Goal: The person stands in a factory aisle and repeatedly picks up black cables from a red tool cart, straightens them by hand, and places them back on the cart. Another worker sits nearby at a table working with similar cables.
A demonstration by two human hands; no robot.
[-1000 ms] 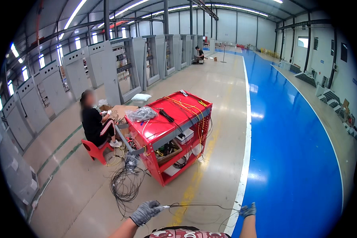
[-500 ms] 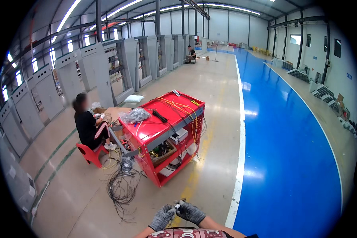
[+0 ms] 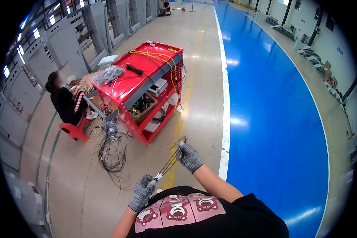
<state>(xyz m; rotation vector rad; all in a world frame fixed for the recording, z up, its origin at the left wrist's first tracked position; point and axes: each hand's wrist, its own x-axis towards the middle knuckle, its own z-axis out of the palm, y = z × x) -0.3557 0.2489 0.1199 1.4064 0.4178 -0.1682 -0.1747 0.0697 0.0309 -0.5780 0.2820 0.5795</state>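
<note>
Both my hands wear grey knit gloves. A few thin dark wires (image 3: pixel 169 163) stretch slantwise between them in front of my body. My left hand (image 3: pixel 142 192), lower and nearer to me, is closed on the wires' near end, where small white sleeves (image 3: pixel 158 176) show just past the fingers. Farther out and to the right, my right hand (image 3: pixel 190 157) is closed around the other end. Short loose wire tips stick out beyond its fingers. The exact number of wires is too fine to make out.
A red tool cart (image 3: pixel 121 89) with cables and a plastic bag (image 3: pixel 108 74) on top stands ahead. Left of it, a coil of black wire (image 3: pixel 112 154) lies on the floor by a person (image 3: pixel 65 99) on a red stool (image 3: pixel 74 131). Grey cabinets (image 3: pixel 63 43) line the left.
My hands were close together at the lower edge. The right hand has moved up and away, drawing the wires out between them. The view has tilted down.
</note>
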